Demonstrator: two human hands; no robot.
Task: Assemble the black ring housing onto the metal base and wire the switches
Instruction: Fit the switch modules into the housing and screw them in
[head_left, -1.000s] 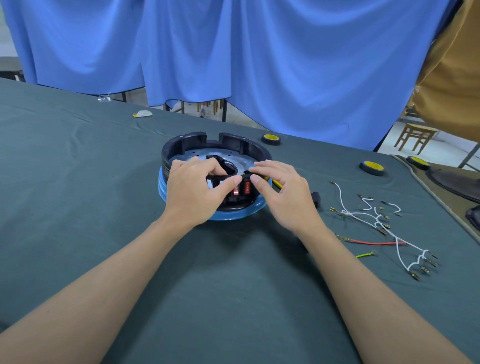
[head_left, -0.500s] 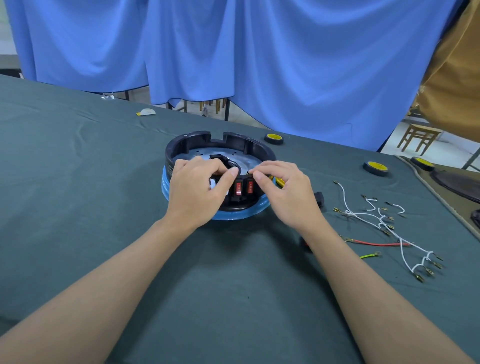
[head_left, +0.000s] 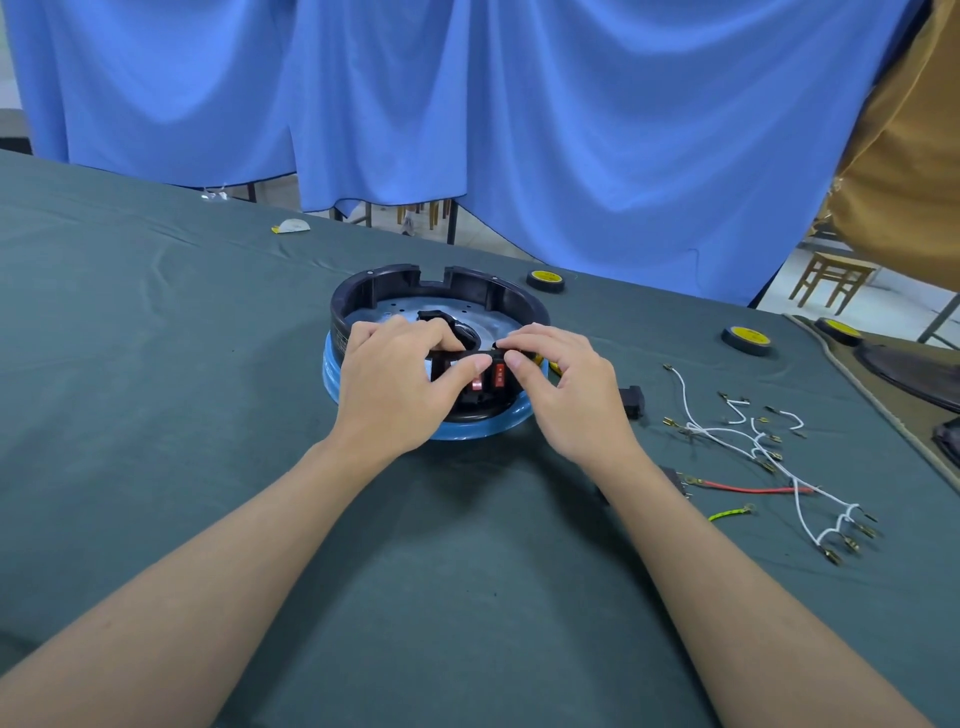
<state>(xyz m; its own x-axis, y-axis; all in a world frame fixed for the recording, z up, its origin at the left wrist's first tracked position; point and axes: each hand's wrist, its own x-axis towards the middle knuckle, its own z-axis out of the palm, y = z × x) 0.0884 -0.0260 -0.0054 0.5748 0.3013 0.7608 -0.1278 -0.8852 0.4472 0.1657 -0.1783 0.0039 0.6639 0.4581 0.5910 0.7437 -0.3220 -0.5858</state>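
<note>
Two hands on near wall of black ring housing, mid-bench: your left hand curls fingers over rim, thumb beside red switches; your right hand pinches wall just right of them, likely steadying panel to seat switches. Housing sits on metal base, blue-edged, notch at far side. Loose wires lie right, well apart, not yet fitted
</note>
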